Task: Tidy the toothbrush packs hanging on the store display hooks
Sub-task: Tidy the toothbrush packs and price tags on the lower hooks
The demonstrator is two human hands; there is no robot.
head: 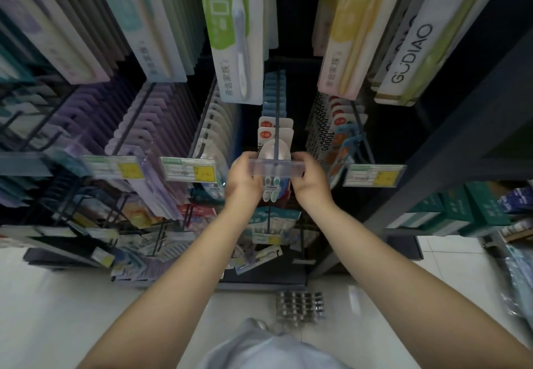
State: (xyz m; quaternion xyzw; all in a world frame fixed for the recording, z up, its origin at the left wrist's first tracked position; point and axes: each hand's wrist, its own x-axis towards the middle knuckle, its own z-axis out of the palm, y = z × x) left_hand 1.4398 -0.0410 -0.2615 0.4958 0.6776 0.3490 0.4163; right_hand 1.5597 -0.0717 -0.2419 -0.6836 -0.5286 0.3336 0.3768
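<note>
**Front pack steadied on the middle hook**

While both arms are stretched toward the display, the front toothbrush pack (271,188) on the middle hook (277,126) is held from either side. The left hand (245,181) is curled against the pack's left edge, at nine o'clock from it, and the right hand (310,181) grasps the right edge at three o'clock. Fingers of both hands are also wrapped near the ends of the clear label holder (276,168) fixed across the hook's tip; whether the holder itself is gripped cannot be told. A two-sided hold is probably used so that the pack can be squared on the wire and slid without twisting.

Two brush heads are seen through the pack's window. Directly behind it, toward twelve o'clock, two white cards with red round marks (275,130) are counted on the same hook, and a row of blue packs (275,92) is hung farther back; these overlap too closely to be counted. Three price tags with yellow patches are seen: two at nine o'clock (114,167) (189,169) and one at three o'clock (374,175). Each tag is set at a hook's end so that it can be read from the aisle. A silver blister sheet (300,306) is lying on the floor at six o'clock.
</note>
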